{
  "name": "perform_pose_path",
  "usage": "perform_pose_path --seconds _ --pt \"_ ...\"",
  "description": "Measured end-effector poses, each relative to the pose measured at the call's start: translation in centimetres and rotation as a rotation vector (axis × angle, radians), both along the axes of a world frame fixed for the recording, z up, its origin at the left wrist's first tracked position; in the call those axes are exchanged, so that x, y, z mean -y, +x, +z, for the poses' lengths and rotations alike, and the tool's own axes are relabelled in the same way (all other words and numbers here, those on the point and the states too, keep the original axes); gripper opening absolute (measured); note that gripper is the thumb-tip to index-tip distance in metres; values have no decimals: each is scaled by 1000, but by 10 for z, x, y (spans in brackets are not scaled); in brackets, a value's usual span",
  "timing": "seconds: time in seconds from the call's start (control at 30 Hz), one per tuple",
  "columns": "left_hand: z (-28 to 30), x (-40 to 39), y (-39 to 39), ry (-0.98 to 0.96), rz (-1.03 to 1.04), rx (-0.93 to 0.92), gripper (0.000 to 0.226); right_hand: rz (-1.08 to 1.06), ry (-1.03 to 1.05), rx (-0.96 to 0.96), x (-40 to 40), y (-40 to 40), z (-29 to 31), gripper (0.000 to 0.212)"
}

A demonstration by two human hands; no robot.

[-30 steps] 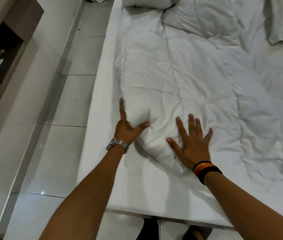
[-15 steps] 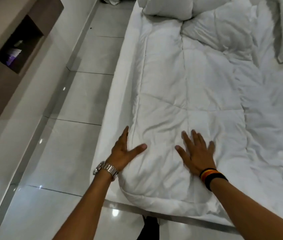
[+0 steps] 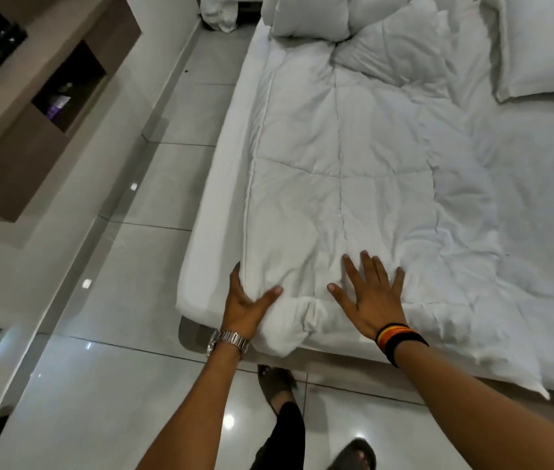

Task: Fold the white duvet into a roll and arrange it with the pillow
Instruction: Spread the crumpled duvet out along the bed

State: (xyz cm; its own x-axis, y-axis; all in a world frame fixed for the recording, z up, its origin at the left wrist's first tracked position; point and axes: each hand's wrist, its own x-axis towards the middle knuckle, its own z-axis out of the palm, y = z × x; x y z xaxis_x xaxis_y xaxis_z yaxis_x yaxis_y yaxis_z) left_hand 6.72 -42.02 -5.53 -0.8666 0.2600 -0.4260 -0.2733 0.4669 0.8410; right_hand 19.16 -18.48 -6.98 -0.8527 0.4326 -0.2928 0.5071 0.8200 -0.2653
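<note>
The white quilted duvet (image 3: 343, 171) lies as a long folded strip down the left side of the bed (image 3: 214, 212), its near end bunched and hanging a little over the bed's foot. My left hand (image 3: 247, 305), with a metal watch, presses against the duvet's near left corner, thumb spread across the fabric. My right hand (image 3: 370, 296), with dark and orange wristbands, lies flat on the duvet with fingers apart. One white pillow (image 3: 540, 49) rests at the far right. Another pillow (image 3: 306, 15) sits at the head of the bed.
Glossy grey floor tiles (image 3: 153, 252) run along the bed's left side. A brown wall unit with open niches (image 3: 38, 106) stands at the left. My feet in dark sandals (image 3: 277, 385) are at the foot of the bed. White bedding lies on the far floor (image 3: 219, 13).
Both hands have slid along the duvet toward the foot of the bed. The duvet's near end now bunches over the edge, and the view has pulled back.
</note>
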Motion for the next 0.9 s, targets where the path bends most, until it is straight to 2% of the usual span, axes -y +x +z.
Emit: perform_pose_path --seconds 0.07,0.2,0.23,0.3,0.37,0.43,0.5,0.6,0.67,0.73,0.83,0.9 --pt "20 9 -6 -36 100 -69 96 -3 -18 -83 3 -4 12 87" --pt "51 74 -53 -276 52 -21 129 -6 -27 -305 9 -27 23 80" --pt "50 90 -64 -371 36 12 131 7 -30 -266 11 -31 21 80" --pt "34 109 -74 -506 10 48 120 79 -30 -36 19 -28 7 85" --pt "8 115 -71 -563 -26 95 119 148 -24 162 28 -15 -14 88" --pt "-17 112 -66 -572 -22 113 123 160 -20 168 32 -5 -27 87" --pt "-38 104 -61 -553 14 38 120 135 7 74 26 4 -30 88" --pt "-49 90 -47 -568 112 -64 118 -25 85 -77 4 30 -28 80" --pt "-46 76 -31 -674 140 -207 115 -193 124 -90 -18 58 -26 78" --pt "-38 54 -10 -694 101 -381 102 -355 102 -61 -43 85 -25 81" --pt "-32 -5 39 -558 -117 -521 95 -606 4 -60 -82 125 -26 95" --pt "-34 -53 76 -476 -257 -558 90 -769 -142 -77 -105 149 -28 121"
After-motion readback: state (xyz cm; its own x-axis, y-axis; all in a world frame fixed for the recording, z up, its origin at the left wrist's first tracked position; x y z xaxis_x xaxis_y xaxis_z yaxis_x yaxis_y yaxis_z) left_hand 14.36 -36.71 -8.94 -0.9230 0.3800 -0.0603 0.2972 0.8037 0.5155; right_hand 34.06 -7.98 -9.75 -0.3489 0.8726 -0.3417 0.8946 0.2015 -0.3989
